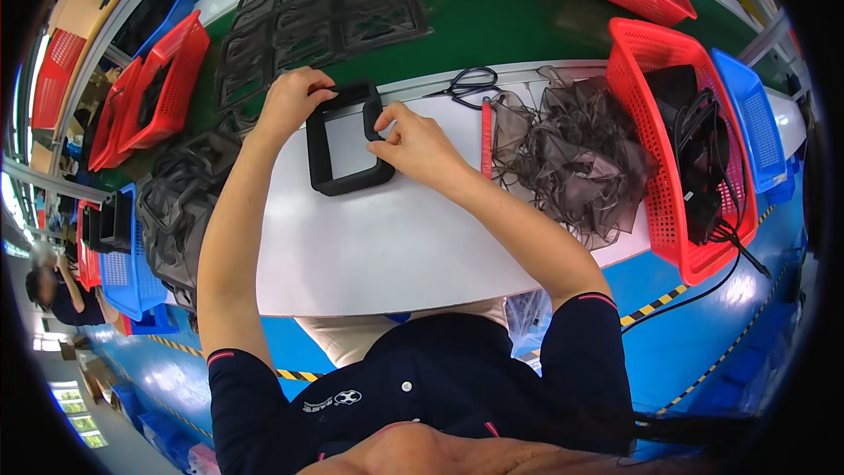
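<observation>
A black rectangular frame (352, 182) with an open middle and thick, soft-looking sides lies on the white tabletop (378, 255). At its far left corner, my left hand (294, 98) is closed with the fingertips on the edge. My right hand (413, 142) pinches the right side of the frame between thumb and bent fingers. Beyond the right hand lie black-handled scissors (473, 84). To the right is a crumpled heap of dark sheer mesh (580, 149), with a red strip (486, 141) along its near-left side.
Left of my arm, black mesh-covered frames (180, 207) are piled up. More dark mesh panels (325, 9) spread over the green surface (492, 18). A red basket (646, 127) at right holds black items and cables; red baskets (167, 79) stand far left, near a person (70, 295).
</observation>
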`<state>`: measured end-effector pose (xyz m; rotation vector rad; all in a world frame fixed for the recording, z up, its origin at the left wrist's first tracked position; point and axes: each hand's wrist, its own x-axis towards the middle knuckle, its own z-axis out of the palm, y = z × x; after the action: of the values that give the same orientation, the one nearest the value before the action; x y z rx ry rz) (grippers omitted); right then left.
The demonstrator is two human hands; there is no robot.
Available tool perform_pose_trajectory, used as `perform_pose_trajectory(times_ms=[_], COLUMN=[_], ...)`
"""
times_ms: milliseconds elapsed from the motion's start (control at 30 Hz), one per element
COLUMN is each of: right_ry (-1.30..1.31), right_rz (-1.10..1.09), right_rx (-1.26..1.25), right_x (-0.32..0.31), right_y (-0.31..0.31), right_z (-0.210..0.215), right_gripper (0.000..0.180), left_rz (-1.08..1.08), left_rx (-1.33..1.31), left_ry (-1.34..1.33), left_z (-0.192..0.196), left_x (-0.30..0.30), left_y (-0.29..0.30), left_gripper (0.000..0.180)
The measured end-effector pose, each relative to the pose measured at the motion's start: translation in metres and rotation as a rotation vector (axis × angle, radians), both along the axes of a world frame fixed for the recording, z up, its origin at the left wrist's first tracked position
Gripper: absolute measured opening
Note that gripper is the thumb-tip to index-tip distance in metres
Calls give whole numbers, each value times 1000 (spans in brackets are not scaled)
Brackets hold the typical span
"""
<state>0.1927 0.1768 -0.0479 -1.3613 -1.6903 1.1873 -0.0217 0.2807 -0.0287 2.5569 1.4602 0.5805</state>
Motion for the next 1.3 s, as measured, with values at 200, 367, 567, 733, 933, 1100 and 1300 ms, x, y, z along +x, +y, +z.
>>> perform_pose_trajectory(times_ms=[200, 367, 567, 733, 933, 1100, 1300], right_ry=[138, 297, 567, 858, 860, 691, 669], right_rz=[-97, 99, 6, 97, 291, 416, 436], right_rx=[56, -438, -758, -924, -714, -680, -856], right_x=[14, 19, 8, 1, -38, -58, -58], right_y=[15, 37, 54, 51, 26, -4, -55], right_z=[-30, -21, -21, -28, 10, 43, 28], right_gripper=[26, 37, 37, 22, 18, 15, 17], left_rz=[179, 346, 380, 357, 354, 293, 292], left_rx=[-139, -864, -1057, -1087, -974, -1043, -1190], left_ry=[-21, -145, -274, -418, -735, -1040, -1096], left_z=[22, 18, 15, 30, 75, 81, 41], left_x=[29, 54, 54, 25, -14, -45, -52], left_y=[-39, -47, -47, -62, -113, -170, -220], left_gripper=[32, 62, 54, 47, 37, 41, 48])
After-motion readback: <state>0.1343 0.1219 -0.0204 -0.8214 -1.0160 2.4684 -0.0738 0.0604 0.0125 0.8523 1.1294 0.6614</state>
